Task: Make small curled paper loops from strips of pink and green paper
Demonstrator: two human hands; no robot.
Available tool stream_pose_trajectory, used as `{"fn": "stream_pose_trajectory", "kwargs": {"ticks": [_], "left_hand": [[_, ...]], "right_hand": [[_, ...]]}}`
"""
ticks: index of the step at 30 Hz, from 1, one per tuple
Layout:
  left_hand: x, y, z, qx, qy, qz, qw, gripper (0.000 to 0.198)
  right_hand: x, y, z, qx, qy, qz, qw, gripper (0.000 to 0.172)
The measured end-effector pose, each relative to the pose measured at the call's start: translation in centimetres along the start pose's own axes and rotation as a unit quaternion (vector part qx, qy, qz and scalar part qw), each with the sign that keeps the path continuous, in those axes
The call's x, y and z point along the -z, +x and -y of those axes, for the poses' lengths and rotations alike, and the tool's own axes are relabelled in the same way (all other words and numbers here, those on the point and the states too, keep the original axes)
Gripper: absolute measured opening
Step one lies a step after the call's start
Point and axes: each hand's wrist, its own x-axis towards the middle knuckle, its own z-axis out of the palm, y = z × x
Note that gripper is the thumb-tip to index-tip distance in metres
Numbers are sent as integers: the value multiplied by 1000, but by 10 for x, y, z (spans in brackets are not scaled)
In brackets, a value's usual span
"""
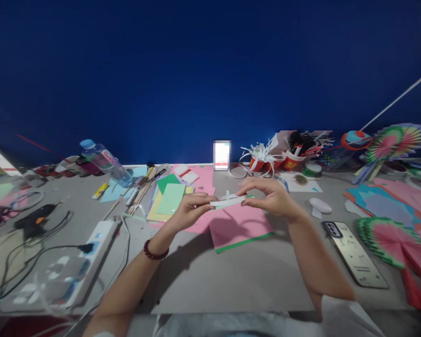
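Note:
Between my two hands a narrow white strip, apparently paper or tape, is held up level over the table. My left hand pinches its left end between thumb and fingers. At the other end, my right hand grips it between thumb and forefinger. Below the strip lies a pink paper sheet with a green band along its near edge. A small pale green bit shows just behind the strip. To the left of the sheet sits a stack of coloured paper in greens and yellow.
On the left are a power strip with cables, a black glue gun and a tilted plastic bottle. A phone and a pink-green paper fan lie right. Red cups and a lit phone stand behind.

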Motion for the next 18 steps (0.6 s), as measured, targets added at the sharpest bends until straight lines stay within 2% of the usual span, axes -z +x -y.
{"fn": "stream_pose_trajectory", "kwargs": {"ticks": [6, 9, 13, 18], "left_hand": [[-7, -5, -1, 52, 82, 0, 995, 31], [-13, -9, -6, 13, 131, -20, 991, 35], [-15, -10, -13, -60, 162, -45, 984, 18], [-11, -6, -11, -56, 110, -60, 991, 14]], "right_hand": [[-7, 1, 10, 19, 4, -4, 1000, 13], [-17, 2, 16, 31, -38, -7, 999, 12], [-27, 2, 20, 22, -35, 13, 999, 14], [-22, 2, 18, 8, -61, 19, 998, 25]]}}
